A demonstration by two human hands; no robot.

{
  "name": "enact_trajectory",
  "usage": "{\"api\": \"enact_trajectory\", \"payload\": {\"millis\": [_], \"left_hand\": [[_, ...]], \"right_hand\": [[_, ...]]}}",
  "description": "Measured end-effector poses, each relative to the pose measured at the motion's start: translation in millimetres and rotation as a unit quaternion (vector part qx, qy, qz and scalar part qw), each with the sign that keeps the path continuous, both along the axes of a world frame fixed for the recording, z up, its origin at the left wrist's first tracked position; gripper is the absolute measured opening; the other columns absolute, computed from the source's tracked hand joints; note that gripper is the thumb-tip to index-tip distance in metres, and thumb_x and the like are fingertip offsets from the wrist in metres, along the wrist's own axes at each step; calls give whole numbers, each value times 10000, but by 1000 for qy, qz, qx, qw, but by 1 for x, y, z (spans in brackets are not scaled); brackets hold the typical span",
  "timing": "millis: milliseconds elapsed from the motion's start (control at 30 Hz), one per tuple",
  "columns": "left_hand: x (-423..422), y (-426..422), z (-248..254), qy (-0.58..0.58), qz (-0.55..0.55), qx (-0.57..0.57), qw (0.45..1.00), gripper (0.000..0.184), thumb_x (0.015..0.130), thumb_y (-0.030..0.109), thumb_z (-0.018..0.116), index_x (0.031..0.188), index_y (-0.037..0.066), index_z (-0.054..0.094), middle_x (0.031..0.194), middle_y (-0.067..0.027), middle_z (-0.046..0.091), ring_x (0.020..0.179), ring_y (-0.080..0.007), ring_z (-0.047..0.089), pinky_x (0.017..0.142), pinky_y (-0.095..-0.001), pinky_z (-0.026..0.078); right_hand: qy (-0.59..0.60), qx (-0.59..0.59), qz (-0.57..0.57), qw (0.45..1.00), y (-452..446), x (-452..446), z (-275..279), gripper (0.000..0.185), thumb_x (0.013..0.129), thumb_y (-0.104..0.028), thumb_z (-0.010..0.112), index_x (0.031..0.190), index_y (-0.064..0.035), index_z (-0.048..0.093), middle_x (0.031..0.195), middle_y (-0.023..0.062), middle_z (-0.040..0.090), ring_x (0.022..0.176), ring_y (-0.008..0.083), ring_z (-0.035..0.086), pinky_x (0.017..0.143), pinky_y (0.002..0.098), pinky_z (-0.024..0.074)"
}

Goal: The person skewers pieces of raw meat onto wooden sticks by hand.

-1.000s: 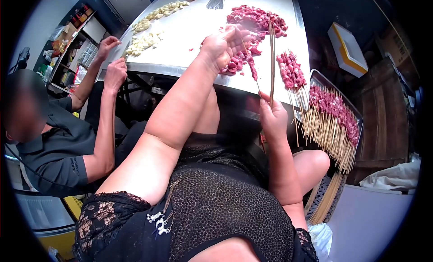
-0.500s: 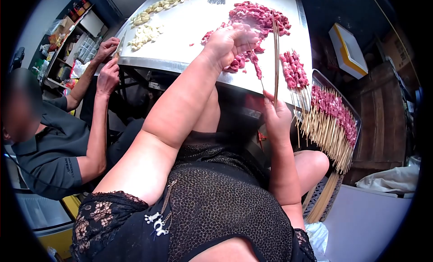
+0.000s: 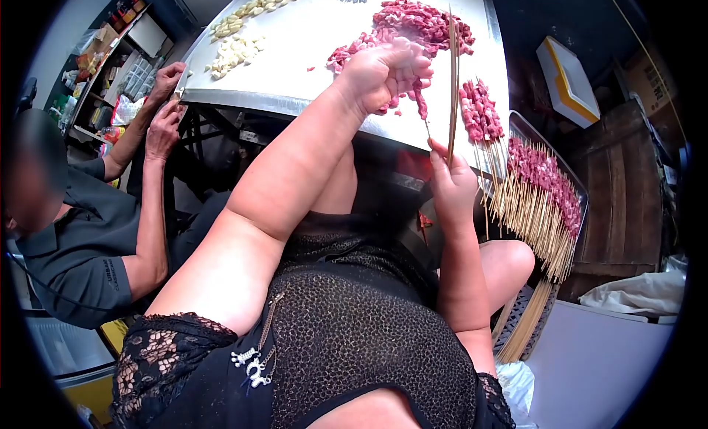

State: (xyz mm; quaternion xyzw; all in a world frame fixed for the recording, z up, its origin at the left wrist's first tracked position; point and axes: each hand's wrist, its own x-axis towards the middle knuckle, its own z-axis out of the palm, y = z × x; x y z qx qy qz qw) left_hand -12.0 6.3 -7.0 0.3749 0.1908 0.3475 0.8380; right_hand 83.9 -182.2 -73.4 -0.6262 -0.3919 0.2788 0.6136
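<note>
My left hand [image 3: 385, 73] is over the meat at the table's front edge, fingers curled around the upper end of a partly loaded meat skewer [image 3: 421, 106]; its tip is hidden. Lower down, my right hand [image 3: 452, 180] pinches that skewer's bare end. The same hand also grips several long bare skewers [image 3: 453, 82], which stand upright beside it. Behind my left hand spreads a pile of raw, pink-red cut meat [image 3: 417, 23]. Just right of the bare skewers, finished meat skewers [image 3: 483, 113] lie side by side, sticks overhanging the table edge.
More meat skewers fill a metal tray [image 3: 586, 200] on the right, above a dark basket [image 3: 542, 322] of bare sticks. Peeled garlic cloves [image 3: 234, 54] lie on the white table [image 3: 295, 78]. At left sits a co-worker [image 3: 81, 244], both hands at the table corner. A white-yellow box [image 3: 568, 82] stands right.
My left hand's fingers have curled in more around the skewered meat. My right hand has shifted very slightly. The co-worker's hands have moved down and left.
</note>
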Motion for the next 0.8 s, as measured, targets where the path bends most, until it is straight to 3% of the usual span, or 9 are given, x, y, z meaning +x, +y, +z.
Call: {"api": "enact_trajectory", "payload": {"millis": [67, 300, 367, 500, 567, 700, 800], "left_hand": [[2, -5, 0, 15, -27, 17, 999, 207, 948, 144, 433, 1029, -14, 538, 950, -172, 634, 936, -312, 628, 821, -408, 530], [-2, -7, 3, 115, -42, 80, 989, 315, 945, 222, 464, 1119, -38, 504, 1043, -175, 602, 977, -268, 611, 824, -383, 530], [-7, -1, 4, 138, -19, 81, 987, 331, 939, 242, 480, 1119, -35, 501, 1036, -183, 607, 959, -264, 617, 818, -384, 532], [-9, 3, 2, 63, -30, 32, 997, 315, 937, 226, 486, 1120, -30, 495, 1018, -199, 622, 936, -278, 635, 774, -362, 551], [-6, -2, 1, 92, 6, 98, 991, 279, 938, 187, 481, 1107, -35, 494, 1019, -201, 623, 929, -275, 641, 748, -350, 560], [-4, -3, 1, 71, 80, 57, 993, 209, 938, 122, 467, 1079, -30, 495, 958, -185, 631, 847, -252, 656, 726, -331, 571], [-3, 1, 3, 54, 132, 23, 989, 175, 943, 89, 436, 1056, -30, 495, 935, -175, 622, 813, -253, 654, 727, -332, 572]], "right_hand": [[109, 12, 26, 994, 0, -3, 5, 211, 890, -90, 560, 1072, -10, 632, 740, -21, 586, 634, 26, 487, 577, 172, 407], [166, 34, 26, 985, 0, 2, 5, 211, 892, -85, 560, 1078, -18, 633, 697, -60, 534, 575, 1, 422, 518, 148, 342], [59, 34, -24, 997, 0, 1, -1, 210, 887, -86, 572, 1074, -21, 641, 690, -66, 521, 588, 0, 408, 530, 147, 342], [-6, 34, -47, 998, -4, -6, 4, 214, 877, -88, 588, 1074, -30, 649, 672, -63, 514, 593, 5, 406, 540, 157, 356], [-73, 11, -42, 996, -4, -7, 4, 223, 867, -85, 598, 1080, -41, 647, 665, -54, 516, 595, 15, 420, 552, 173, 380], [-122, 3, -21, 992, -3, -7, 2, 219, 867, -89, 579, 1070, -43, 647, 643, 2, 563, 567, 49, 463, 545, 208, 410], [-94, -3, -4, 996, -2, -7, -3, 216, 868, -90, 571, 1065, -42, 646, 646, 27, 584, 555, 60, 478, 540, 224, 424]]}}
